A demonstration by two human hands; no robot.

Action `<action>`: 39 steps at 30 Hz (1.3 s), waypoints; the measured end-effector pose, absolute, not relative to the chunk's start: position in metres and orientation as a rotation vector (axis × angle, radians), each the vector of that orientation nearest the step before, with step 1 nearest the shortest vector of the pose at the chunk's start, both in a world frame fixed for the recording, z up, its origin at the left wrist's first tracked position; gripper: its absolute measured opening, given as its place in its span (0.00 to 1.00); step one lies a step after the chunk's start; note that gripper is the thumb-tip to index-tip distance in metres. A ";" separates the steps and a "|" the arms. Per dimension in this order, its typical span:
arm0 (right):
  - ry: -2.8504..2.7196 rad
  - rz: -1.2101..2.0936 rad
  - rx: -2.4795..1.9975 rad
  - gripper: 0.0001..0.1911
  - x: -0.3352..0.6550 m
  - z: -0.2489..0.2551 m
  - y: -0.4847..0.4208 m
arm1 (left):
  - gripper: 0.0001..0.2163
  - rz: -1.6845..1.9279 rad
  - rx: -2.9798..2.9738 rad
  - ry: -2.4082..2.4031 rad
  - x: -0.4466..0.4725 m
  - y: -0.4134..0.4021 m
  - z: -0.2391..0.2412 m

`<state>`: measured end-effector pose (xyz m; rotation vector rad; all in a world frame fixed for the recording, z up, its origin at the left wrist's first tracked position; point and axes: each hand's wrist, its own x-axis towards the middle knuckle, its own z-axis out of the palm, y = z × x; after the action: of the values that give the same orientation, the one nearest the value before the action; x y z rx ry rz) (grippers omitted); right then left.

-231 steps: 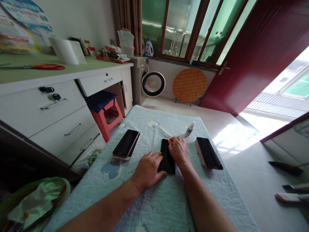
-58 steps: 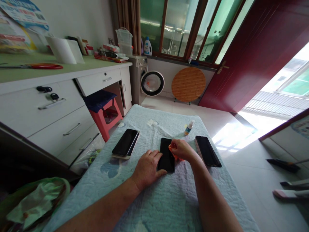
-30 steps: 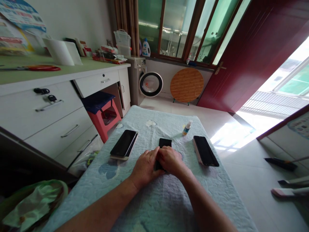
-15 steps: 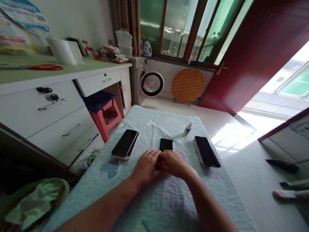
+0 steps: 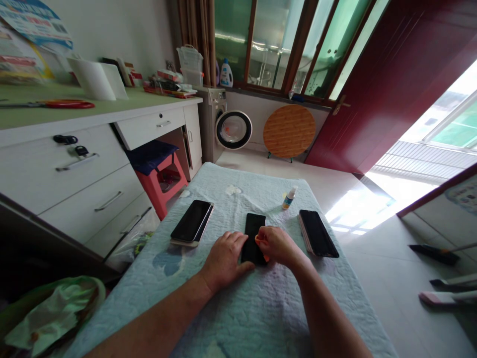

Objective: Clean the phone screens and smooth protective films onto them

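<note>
A black smartphone (image 5: 254, 224) lies face up on the quilted cloth in front of me. My left hand (image 5: 225, 253) rests against its left edge, fingers together and stretched out, with the thumb apart near the lower end. On the phone's right side, my right hand (image 5: 278, 243) is closed around a small orange cloth (image 5: 266, 257) and touches the screen. Most of that cloth is hidden by the fingers. To the left lies a stack of phones (image 5: 192, 221), to the right another stack of phones (image 5: 319, 233). A small spray bottle (image 5: 289, 198) stands beyond the right hand.
A pale blue quilted cover (image 5: 238, 174) spreads over the table. On the left are a drawer desk (image 5: 80, 181), a red stool (image 5: 158, 186) and a bin (image 5: 99, 288). Behind stand a washing machine with its door open (image 5: 234, 130) and a round wooden tabletop (image 5: 288, 130).
My right hand has moved slightly right, away from my left hand, uncovering more of the phone and the orange cloth. My left hand stays nearly in place, its thumb now stretched out.
</note>
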<state>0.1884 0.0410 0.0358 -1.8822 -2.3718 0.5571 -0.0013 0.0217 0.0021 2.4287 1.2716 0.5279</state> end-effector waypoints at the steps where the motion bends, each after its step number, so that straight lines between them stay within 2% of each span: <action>1: -2.366 0.545 -1.900 0.05 0.189 0.037 0.041 | 0.30 0.525 2.432 1.271 -0.001 0.022 0.002; 20: -2.464 0.599 -1.916 0.05 0.191 0.045 0.035 | 0.30 0.526 2.429 1.277 -0.001 0.022 0.002; 29: -2.532 0.595 -1.801 0.06 0.177 0.042 0.031 | 0.26 0.521 2.409 1.262 -0.002 0.022 0.005; 39: -2.569 0.510 -1.701 0.07 0.159 0.048 0.024 | 0.17 0.587 2.357 1.214 -0.001 0.022 0.011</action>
<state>0.1591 0.0237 0.0479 -1.7005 -2.5694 0.5100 -0.0012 0.0217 0.0110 2.3571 1.2144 0.5865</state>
